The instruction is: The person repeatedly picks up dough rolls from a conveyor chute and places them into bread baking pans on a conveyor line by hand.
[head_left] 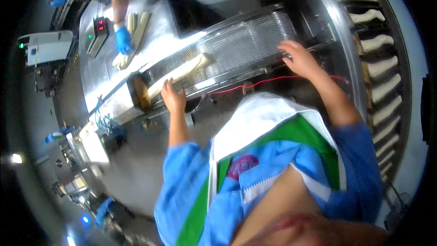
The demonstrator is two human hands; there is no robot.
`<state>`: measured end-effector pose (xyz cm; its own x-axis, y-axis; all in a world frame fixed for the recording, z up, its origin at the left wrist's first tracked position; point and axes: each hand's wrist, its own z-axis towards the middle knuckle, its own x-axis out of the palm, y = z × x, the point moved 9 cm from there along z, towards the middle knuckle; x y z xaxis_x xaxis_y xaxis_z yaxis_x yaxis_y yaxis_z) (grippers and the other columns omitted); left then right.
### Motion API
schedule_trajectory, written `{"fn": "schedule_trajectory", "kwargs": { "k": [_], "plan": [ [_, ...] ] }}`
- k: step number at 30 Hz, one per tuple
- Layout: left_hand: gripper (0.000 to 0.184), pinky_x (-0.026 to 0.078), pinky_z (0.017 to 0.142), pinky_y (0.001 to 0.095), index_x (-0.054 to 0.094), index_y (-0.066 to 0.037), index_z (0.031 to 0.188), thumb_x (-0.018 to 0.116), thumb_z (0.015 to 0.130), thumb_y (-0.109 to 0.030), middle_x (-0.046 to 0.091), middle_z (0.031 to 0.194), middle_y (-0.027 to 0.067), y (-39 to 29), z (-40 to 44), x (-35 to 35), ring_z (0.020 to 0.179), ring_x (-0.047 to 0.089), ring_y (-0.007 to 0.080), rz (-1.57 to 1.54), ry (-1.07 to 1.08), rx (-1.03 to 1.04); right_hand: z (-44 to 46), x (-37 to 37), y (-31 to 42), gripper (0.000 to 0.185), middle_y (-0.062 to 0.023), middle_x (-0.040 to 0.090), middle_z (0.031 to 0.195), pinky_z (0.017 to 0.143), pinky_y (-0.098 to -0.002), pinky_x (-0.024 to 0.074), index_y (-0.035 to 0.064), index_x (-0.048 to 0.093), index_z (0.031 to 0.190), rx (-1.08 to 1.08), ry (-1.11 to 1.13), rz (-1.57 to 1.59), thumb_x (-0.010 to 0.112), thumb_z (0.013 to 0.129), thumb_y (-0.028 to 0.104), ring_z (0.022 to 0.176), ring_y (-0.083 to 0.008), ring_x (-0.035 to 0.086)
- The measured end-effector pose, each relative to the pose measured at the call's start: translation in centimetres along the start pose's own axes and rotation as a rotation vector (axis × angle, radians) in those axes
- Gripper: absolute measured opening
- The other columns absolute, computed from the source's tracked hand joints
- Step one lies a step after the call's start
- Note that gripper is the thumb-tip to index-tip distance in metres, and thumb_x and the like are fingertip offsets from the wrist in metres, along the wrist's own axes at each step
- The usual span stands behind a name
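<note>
A long pale strip of dough (184, 69) lies along a metal mesh belt (246, 41), its near end close to the opening of a machine. My left hand (174, 98) is at the belt's near edge with thumb and fingers apart. Its fingertips reach the dough strip's side; I cannot tell whether they touch it. Over the belt's right end, my right hand (301, 60) hangs with its fingers stretched out and holds nothing.
Across the belt, a co-worker's blue-gloved hand (124, 41) is on dough pieces on a steel table (98, 79), near a scale with a red display (100, 25). Dough strips lie on a rack (383, 66) at right. A red cable (273, 79) runs below the belt.
</note>
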<state>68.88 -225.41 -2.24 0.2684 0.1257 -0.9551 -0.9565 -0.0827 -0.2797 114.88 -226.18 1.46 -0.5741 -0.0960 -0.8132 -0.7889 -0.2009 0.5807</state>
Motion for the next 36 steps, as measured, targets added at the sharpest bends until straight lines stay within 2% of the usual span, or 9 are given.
{"fn": "schedule_trajectory", "kwargs": {
  "k": [6,16,21,23,25,26,30,33,36],
  "plan": [
    [0.061,0.034,0.104,0.0447,0.051,-0.009,0.126,0.065,0.067,-0.004,0.047,0.134,0.0164,5.9,1.3,-1.1,0.125,0.042,0.0347,0.079,-0.014,-0.013,7.8,8.1,7.9,0.054,-0.0147,0.041,0.139,0.106,-0.0415,0.0357,0.0091,0.047,0.131,-0.115,0.287,-0.018,0.065,0.080,0.013,0.127,-0.0334,0.041],
    [0.054,0.037,0.103,0.0439,0.055,-0.013,0.124,0.065,0.071,-0.006,0.054,0.126,0.0140,8.0,3.9,1.6,0.121,0.046,0.0342,0.054,0.144,-0.010,12.1,13.9,11.5,0.058,-0.0166,0.043,0.138,0.107,-0.0438,0.0341,0.0076,0.047,0.130,-0.222,0.277,-0.053,0.069,0.079,0.019,0.128,-0.0337,0.039],
    [0.048,0.044,0.094,0.0430,0.058,-0.011,0.117,0.067,0.070,-0.007,0.057,0.115,0.0143,5.2,4.8,2.7,0.108,0.052,0.0354,0.038,0.297,-0.026,12.2,13.6,8.8,0.061,-0.0144,0.052,0.124,0.098,-0.0429,0.0414,0.0081,0.046,0.132,-0.056,0.334,-0.233,0.070,0.078,0.027,0.116,-0.0324,0.048],
    [0.044,0.046,0.089,0.0432,0.060,-0.011,0.111,0.070,0.068,-0.008,0.059,0.108,0.0132,4.6,5.1,3.4,0.102,0.054,0.0349,0.083,0.282,0.011,12.4,12.0,9.4,0.055,-0.0132,0.055,0.114,0.093,-0.0427,0.0434,0.0086,0.053,0.124,-0.085,0.242,-0.256,0.071,0.075,0.027,0.109,-0.0312,0.051],
    [0.046,0.047,0.087,0.0438,0.060,-0.012,0.109,0.073,0.065,-0.010,0.059,0.104,0.0118,2.9,5.0,3.0,0.098,0.055,0.0343,0.044,0.305,0.042,12.1,11.8,9.0,0.046,-0.0122,0.055,0.109,0.092,-0.0425,0.0440,0.0089,0.060,0.112,0.028,0.450,-0.348,0.073,0.070,0.023,0.105,-0.0308,0.052],
    [0.047,0.048,0.084,0.0436,0.060,-0.011,0.106,0.076,0.061,-0.012,0.059,0.102,0.0113,2.4,4.9,3.1,0.096,0.056,0.0332,0.039,0.304,0.058,11.8,11.6,8.2,0.037,-0.0117,0.056,0.106,0.090,-0.0421,0.0444,0.0087,0.063,0.101,0.028,0.352,-0.337,0.073,0.067,0.019,0.103,-0.0315,0.052],
    [0.042,0.051,0.080,0.0419,0.060,-0.009,0.096,0.078,0.059,-0.016,0.059,0.099,0.0095,0.2,4.4,3.2,0.097,0.057,0.0305,0.003,0.288,0.081,10.2,10.9,6.3,0.040,-0.0124,0.057,0.105,0.091,-0.0426,0.0443,0.0078,0.060,0.106,0.005,0.212,-0.324,0.072,0.067,0.014,0.104,-0.0326,0.052],
    [0.041,0.051,0.079,0.0417,0.061,-0.009,0.095,0.078,0.059,-0.019,0.059,0.097,0.0093,-1.2,4.5,4.1,0.097,0.057,0.0298,0.022,0.378,0.087,9.0,10.2,4.9,0.043,-0.0133,0.057,0.105,0.092,-0.0428,0.0442,0.0067,0.056,0.110,0.110,0.161,-0.245,0.069,0.070,0.008,0.106,-0.0331,0.051],
    [0.038,0.052,0.075,0.0407,0.062,-0.011,0.092,0.079,0.058,-0.020,0.060,0.092,0.0075,-2.8,4.3,3.3,0.091,0.059,0.0283,-0.025,0.316,0.167,8.3,8.7,3.1,0.042,-0.0137,0.057,0.106,0.091,-0.0418,0.0455,0.0062,0.056,0.110,0.184,0.036,-0.314,0.069,0.070,0.007,0.106,-0.0332,0.053]
  ]
}}
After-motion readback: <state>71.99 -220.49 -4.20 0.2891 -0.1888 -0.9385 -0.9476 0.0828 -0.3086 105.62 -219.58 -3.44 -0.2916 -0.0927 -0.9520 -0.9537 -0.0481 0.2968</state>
